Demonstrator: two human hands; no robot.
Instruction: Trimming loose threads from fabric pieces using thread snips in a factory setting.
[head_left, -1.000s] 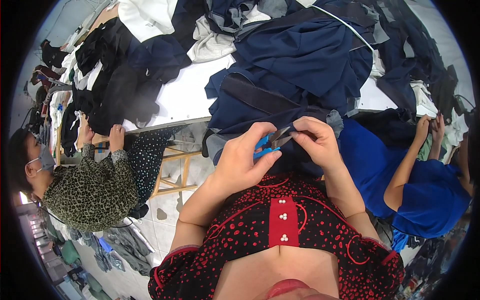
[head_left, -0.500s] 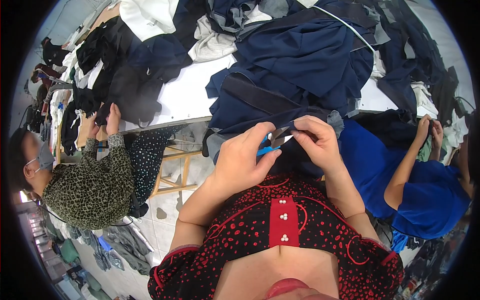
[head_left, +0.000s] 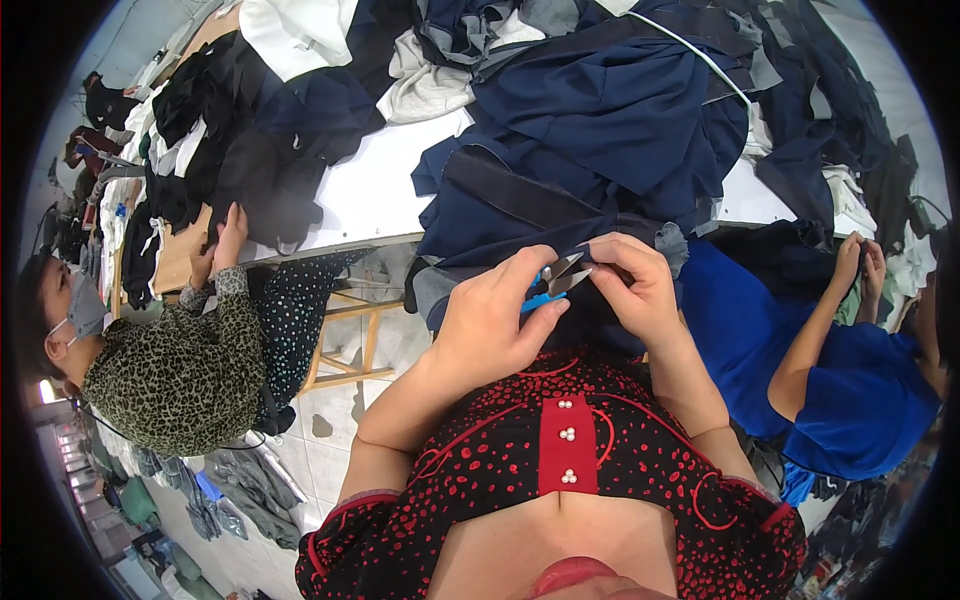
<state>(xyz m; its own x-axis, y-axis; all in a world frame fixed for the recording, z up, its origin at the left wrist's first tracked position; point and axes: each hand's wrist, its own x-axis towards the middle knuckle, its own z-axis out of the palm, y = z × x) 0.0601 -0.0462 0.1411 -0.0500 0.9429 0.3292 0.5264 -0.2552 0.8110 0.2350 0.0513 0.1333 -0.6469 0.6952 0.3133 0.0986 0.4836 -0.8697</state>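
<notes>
A worker's left hand (head_left: 490, 315) curls around blue-handled snips (head_left: 558, 290), blades parted, above navy cloth (head_left: 600, 130) draped off a white table (head_left: 365, 185). Just beside the tips, the right hand (head_left: 637, 285) bends thumb toward fingers; whether they grip fabric is unclear.

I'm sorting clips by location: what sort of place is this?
Probably a garment workshop: navy-blue fabric pieces lie heaped on a white tabletop, and the left hand holds blue-handled metal snips.
</notes>
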